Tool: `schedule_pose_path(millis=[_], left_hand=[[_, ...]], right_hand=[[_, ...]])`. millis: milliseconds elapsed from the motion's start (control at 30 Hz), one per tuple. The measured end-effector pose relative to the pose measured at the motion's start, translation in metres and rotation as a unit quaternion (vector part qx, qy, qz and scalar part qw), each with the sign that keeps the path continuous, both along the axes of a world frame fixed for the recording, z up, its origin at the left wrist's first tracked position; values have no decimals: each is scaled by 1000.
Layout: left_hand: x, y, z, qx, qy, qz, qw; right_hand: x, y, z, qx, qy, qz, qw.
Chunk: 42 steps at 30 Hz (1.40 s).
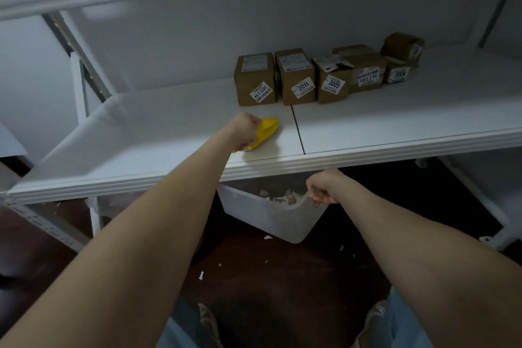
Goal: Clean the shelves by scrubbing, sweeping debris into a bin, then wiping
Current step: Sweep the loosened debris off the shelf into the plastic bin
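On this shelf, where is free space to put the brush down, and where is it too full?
Free: the shelf left of the left hand and yellow brush, up to the left end; the right panel between the cardboard boxes and the front edge. Crowded: the back middle, where the boxes stand packed side by side.

Labelled cardboard boxes (295, 76), dark floor (282, 277)
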<state>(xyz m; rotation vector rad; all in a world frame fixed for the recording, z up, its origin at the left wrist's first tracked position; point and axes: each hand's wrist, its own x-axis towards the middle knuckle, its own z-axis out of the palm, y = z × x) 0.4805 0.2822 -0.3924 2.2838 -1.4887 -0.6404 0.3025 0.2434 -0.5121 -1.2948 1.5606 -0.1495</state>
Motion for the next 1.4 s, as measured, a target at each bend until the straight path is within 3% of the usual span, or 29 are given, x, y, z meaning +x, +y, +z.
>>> schedule_pose_path(millis=[200, 400, 633, 833, 1000, 1200, 1400], left_hand=[[-29, 35, 12, 27, 53, -26, 998], [-29, 43, 6, -86, 52, 40, 994], [-47, 48, 3, -13, 89, 13, 996], [-40, 46, -2, -114, 75, 50, 989], [-64, 51, -3, -40, 118, 5, 992], [-67, 43, -4, -128, 61, 8, 990], [-75, 47, 2, -37, 83, -39, 995]], right_hand=[[-9, 21, 17, -13, -23, -5, 1000], [-14, 27, 23, -8, -24, 2, 1000], [-17, 23, 23, 18, -7, 19, 1000], [-21, 21, 23, 8, -18, 7, 1000], [-21, 23, 24, 13, -17, 13, 1000], [-27, 25, 28, 4, -32, 7, 999], [-36, 21, 28, 18, -14, 15, 1000]])
